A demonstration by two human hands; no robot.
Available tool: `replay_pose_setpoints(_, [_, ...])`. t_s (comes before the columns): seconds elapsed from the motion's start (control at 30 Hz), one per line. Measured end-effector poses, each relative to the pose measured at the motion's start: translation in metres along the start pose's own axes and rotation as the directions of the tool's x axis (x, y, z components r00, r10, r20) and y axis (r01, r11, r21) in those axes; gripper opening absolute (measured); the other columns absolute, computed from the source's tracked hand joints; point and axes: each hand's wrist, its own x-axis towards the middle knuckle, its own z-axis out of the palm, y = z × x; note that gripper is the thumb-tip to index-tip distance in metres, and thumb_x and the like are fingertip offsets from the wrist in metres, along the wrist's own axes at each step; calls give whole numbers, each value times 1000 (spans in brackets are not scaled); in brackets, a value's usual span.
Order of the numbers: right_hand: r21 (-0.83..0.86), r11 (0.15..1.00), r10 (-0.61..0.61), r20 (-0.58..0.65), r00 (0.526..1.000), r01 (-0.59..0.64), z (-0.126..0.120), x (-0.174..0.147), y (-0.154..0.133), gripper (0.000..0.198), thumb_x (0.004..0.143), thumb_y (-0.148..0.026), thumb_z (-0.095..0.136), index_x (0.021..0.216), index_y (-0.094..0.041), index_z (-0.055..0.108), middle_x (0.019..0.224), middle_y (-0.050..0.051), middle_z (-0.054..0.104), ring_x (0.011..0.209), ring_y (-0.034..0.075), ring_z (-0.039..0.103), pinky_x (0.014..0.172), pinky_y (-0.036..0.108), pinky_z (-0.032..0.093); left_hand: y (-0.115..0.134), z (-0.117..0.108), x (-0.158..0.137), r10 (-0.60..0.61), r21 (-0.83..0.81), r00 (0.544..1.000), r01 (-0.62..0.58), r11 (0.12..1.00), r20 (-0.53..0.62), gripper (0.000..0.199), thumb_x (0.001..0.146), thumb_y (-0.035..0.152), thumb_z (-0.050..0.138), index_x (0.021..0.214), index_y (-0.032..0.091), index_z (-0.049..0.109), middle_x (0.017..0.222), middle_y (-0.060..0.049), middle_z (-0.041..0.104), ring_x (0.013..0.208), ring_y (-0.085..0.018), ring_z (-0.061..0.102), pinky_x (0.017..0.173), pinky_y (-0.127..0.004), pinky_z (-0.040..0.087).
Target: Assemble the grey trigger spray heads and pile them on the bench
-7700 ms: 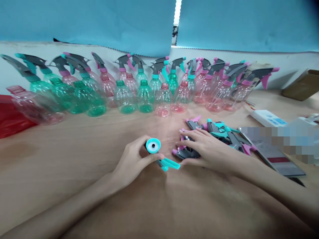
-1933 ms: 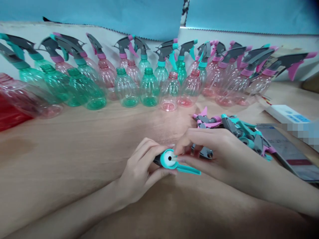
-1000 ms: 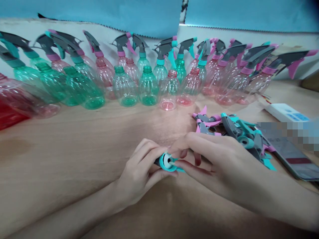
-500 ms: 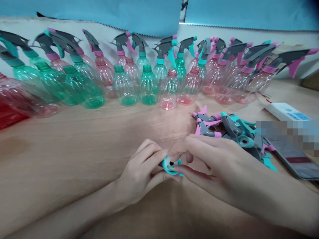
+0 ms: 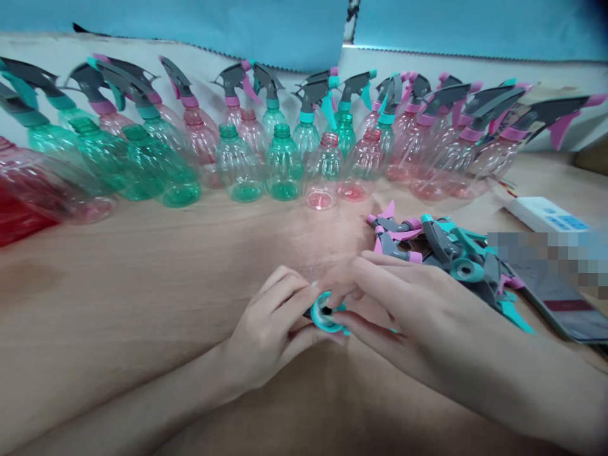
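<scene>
My left hand (image 5: 266,326) is closed round a trigger spray head (image 5: 322,322), with its teal screw collar turned up toward me. Inside the collar a whitish insert with a dark hole shows, while most of the grey body is hidden by my fingers. From the right, the thumb and forefinger of my right hand (image 5: 408,301) pinch at the collar's opening. Whether a small part sits between those fingertips I cannot make out. Just beyond my right hand lies a pile of loose spray heads (image 5: 441,244), grey with pink or teal parts.
Clear green bottles (image 5: 284,164) and pink bottles (image 5: 323,171) stand in rows along the back, several topped with spray heads. A red bag (image 5: 23,215) lies at the left edge. On the right are a phone (image 5: 565,313) and a white box with blue markings (image 5: 546,213).
The fingertips of my right hand have moved slightly left and down into the collar's opening. My left hand keeps its hold on the spray head.
</scene>
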Motion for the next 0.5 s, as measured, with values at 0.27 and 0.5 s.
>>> replay_pose_setpoints(0.27, [3, 1000, -16, -9, 1000, 16, 0, 0, 0, 21, 87, -20, 52, 76, -23, 35, 68, -6, 50, 57, 11, 46, 48, 25, 25, 1, -1, 4, -10, 3, 1000, 10, 1000, -10, 24, 91, 36, 51, 100, 15, 55, 77, -3, 49, 73, -16, 45, 63, -29, 45])
replay_pose_setpoints(0.5, [86, 994, -79, 64, 995, 73, -3, 2, 2, 5, 87, -16, 49, 87, -21, 49, 79, -1, 59, 69, 13, 52, 54, 25, 32, 2, -2, 5, -19, -6, 1000, 19, 1000, 0, 23, 93, 36, 46, 89, 16, 56, 77, -3, 50, 75, -16, 46, 64, -29, 46])
